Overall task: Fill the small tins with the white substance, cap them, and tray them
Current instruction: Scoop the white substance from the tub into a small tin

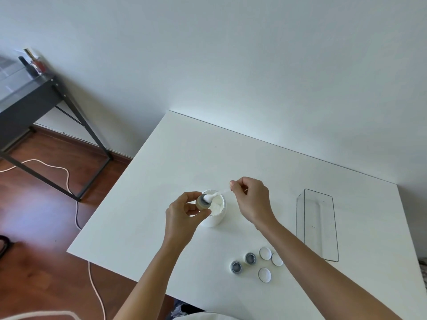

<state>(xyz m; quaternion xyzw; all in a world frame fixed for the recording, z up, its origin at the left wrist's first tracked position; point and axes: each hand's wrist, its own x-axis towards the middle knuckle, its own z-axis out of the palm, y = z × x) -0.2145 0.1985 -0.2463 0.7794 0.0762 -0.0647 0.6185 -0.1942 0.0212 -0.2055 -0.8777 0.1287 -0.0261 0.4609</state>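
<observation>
**Scooping white stuff into a tin held over the jar**

The left hand (184, 210) is raised above the white table (161, 181), wrist bent, thumb and fingertips pinching a small tin (202, 202) by its sides so its open mouth tips toward the other hand. That tin sits right at the fingertips, just over the near rim of a white jar (216, 212) with white substance (218, 205) heaped inside.

The right hand (251, 199) comes in from the other side, forearm stretched across the table, fingers curled tight around the end of a thin white spatula (219, 193). The stick runs from those fingers down to the tin's mouth, where a white blob on its tip touches the opening.

Well behind both wrists, nearer the person, the loose pieces lie in a cluster beside the right forearm: two open tins (236, 266) (250, 258) with dark insides, touching nothing but the table, and three white lids (265, 253) (276, 259) (264, 275) just beside them. One lid is partly hidden by the forearm. So three tins in all, counting the held one, and three lids.

Beyond the right hand's knuckles, well apart, stands one clear rectangular tray (332, 227); I can make out nothing inside it.
</observation>
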